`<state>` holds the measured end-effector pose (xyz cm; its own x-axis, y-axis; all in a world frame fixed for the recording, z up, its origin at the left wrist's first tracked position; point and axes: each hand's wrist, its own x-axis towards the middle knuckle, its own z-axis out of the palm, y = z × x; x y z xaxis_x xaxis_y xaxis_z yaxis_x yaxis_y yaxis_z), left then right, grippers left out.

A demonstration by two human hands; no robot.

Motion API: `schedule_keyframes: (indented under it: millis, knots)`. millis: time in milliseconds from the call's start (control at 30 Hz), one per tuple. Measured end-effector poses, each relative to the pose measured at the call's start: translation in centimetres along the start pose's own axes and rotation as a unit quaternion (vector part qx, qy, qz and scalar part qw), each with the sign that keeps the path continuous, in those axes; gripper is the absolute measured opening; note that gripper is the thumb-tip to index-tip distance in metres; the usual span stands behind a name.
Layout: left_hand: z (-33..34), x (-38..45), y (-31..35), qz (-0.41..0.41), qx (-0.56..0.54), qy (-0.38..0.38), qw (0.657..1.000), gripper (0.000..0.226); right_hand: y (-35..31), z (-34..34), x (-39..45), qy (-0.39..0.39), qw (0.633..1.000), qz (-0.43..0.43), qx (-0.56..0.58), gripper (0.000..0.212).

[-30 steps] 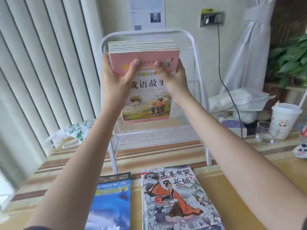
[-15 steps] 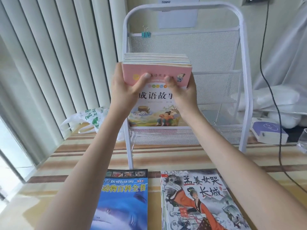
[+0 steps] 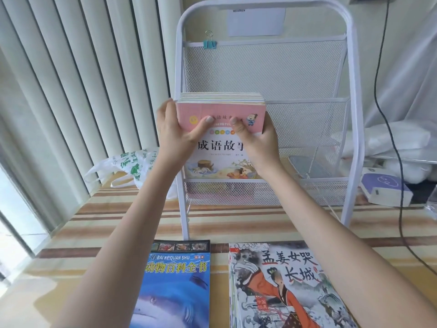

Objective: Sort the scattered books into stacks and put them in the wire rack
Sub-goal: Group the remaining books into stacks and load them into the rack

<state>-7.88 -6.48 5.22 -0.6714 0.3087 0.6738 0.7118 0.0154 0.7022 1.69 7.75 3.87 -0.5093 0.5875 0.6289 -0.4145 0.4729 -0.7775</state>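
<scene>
We hold a stack of pink-covered books [image 3: 221, 117] upright between both hands, its lower edge down inside the left side of the bottom basket of the white wire rack [image 3: 307, 74]. Our left hand [image 3: 176, 136] wraps the stack's left edge and our right hand [image 3: 257, 140] its right edge, each grip pinching the stack with the thumb pressed on the front cover and the fingers behind. The front cover faces us, pink at the top with a painted scene lower down.

The rack stands on the counter [image 3: 236, 218], which is covered with a cloth striped in brown, orange and cream. A blue binder clip [image 3: 209, 43] is clipped to the top edge of the rack's upper mesh panel. Nearer to us two more books lie flat on the counter: a blue book with a shark cover [image 3: 175, 285] on the left and, just beside it, a book with a painted figure in orange [image 3: 288, 287] on top of a pile.

Left of the rack a plastic bag with green print [image 3: 127, 164] rests at the counter's edge, in front of white vertical blinds [image 3: 78, 91]. To the right sit a small lilac and white box [image 3: 385, 190] and white bundles, and a black cable [image 3: 387, 138] hangs down the pale wall. A sheet of paper [image 3: 256, 21] is fixed to the wall behind the rack.
</scene>
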Motion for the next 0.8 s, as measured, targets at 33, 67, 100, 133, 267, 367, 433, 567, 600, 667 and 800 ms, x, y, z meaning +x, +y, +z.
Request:
schedule_keyframes:
  millis: [33,67,100,133,267,367,433,567,600,667,800]
  knots:
    - [0.1,-0.2,0.0,0.0,-0.003,0.009,1.0,0.073,0.1,0.0,-0.1,0.0,1.0,0.003,-0.011,0.061]
    - [0.2,-0.3,-0.1,-0.001,-0.007,0.013,1.0,0.077,0.2,-0.1,-0.3,0.001,1.0,0.004,-0.019,0.058]
    - [0.3,-0.3,-0.3,-0.002,-0.011,0.013,1.0,0.079,0.2,-0.1,-0.4,0.001,1.0,0.005,-0.022,0.053]
    - [0.4,-0.2,-0.4,-0.003,-0.016,0.014,1.0,0.08,0.2,0.0,-0.5,0.003,1.0,0.006,-0.021,0.049]
    - [0.4,0.4,-0.9,-0.019,-0.039,0.022,0.999,0.09,0.1,0.3,-0.9,0.029,0.999,0.015,0.01,0.05]
    - [0.3,0.6,-0.6,-0.015,-0.024,0.029,0.999,0.083,0.0,0.4,-0.8,0.031,0.999,0.031,0.017,0.047]
    - [0.3,0.6,-0.2,0.03,-0.032,0.051,0.998,0.075,0.1,0.5,-0.9,0.033,0.999,0.034,0.014,0.042]
    - [0.0,1.1,0.2,0.103,0.005,0.046,0.994,0.063,-0.1,0.9,-1.5,0.063,0.998,-0.004,-0.026,0.046]
    - [-0.1,1.2,0.1,0.106,0.021,0.041,0.993,0.054,-0.2,1.1,-1.6,0.081,0.995,-0.022,-0.049,0.052]
    - [-0.3,1.4,-0.3,0.094,0.029,0.026,0.995,0.042,0.1,1.2,-1.5,0.109,0.986,-0.059,-0.115,0.062]
    - [-0.5,1.6,-0.4,0.092,0.034,0.017,0.995,0.044,-0.9,0.9,-1.0,0.136,0.971,-0.12,-0.157,0.07]
